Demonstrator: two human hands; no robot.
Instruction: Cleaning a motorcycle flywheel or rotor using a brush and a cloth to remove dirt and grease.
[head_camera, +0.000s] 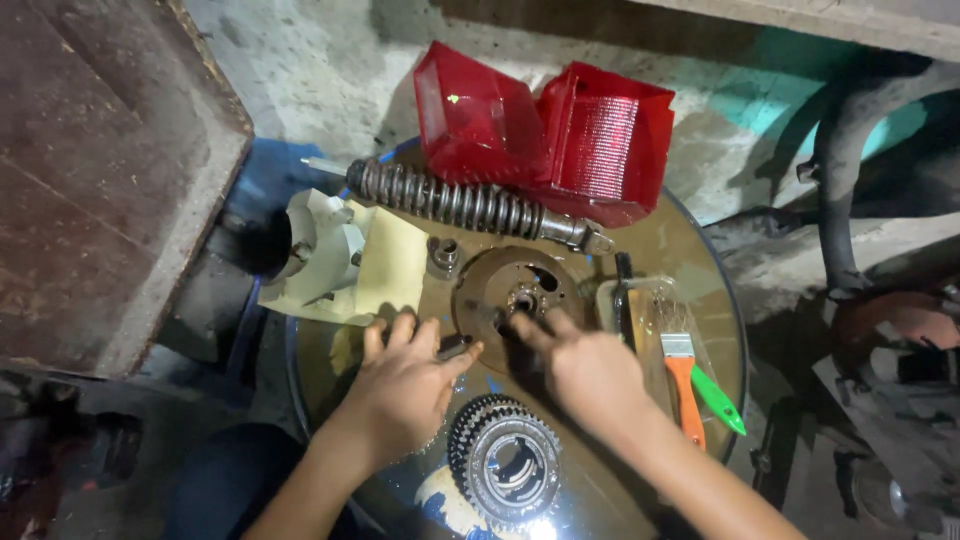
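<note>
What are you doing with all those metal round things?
A person is working over a round drum top used as a table. Both hands are at a rusty round metal plate: the left hand pinches a small dark metal piece at its edge, and the right hand reaches its fingers into the plate's middle. A toothed gear lies nearer the person. A coiled spring shock, two red plastic covers and an orange-handled brush lie around.
</note>
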